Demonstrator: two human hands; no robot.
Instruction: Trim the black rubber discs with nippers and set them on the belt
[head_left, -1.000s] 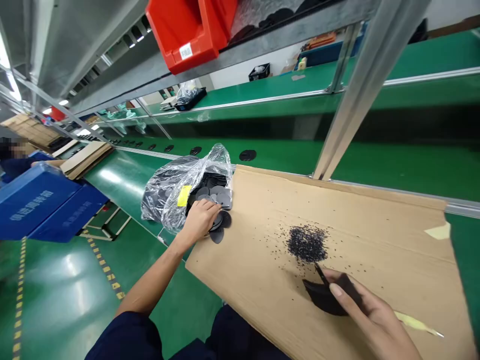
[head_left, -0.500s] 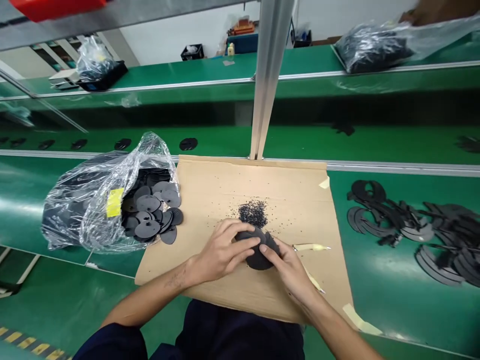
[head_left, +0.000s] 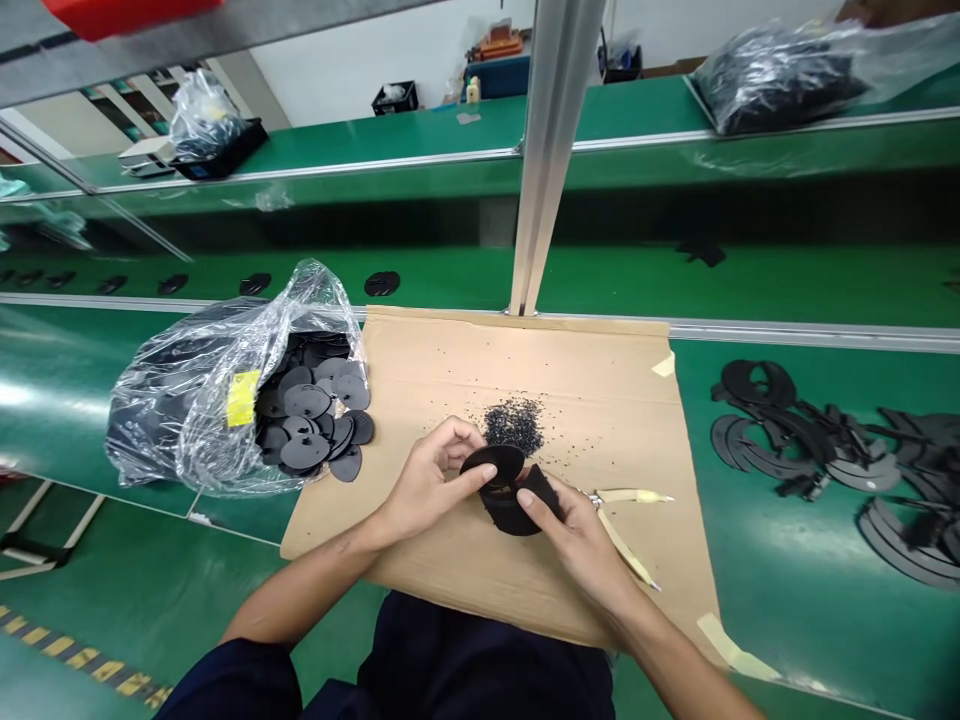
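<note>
Pinched by its edge in my left hand [head_left: 442, 472] is a thin black disc [head_left: 504, 464]. It is tilted above a black curved plastic part [head_left: 517, 512], which my right hand [head_left: 574, 530] grips with the thumb on top. Whether disc and part touch, I cannot tell. Just beyond my hands lies a pile of small black bits [head_left: 516, 424] on the brown cardboard sheet [head_left: 442, 350]. Pliers with yellow-wrapped handles [head_left: 626, 535] rest beside my right hand, their jaws partly hidden behind it.
A clear plastic bag [head_left: 202, 390] spills black discs [head_left: 307, 400] at the left. Black curved parts [head_left: 772, 430] lie heaped on the green bench at the right. A metal post [head_left: 551, 170] rises behind the cardboard. Several black pieces [head_left: 382, 283] line the rear green surface.
My left hand has drawn back slightly and tipped the disc up from the curved part, opening a gap between them. The right hand keeps its grip. The whole view has shifted a little.
</note>
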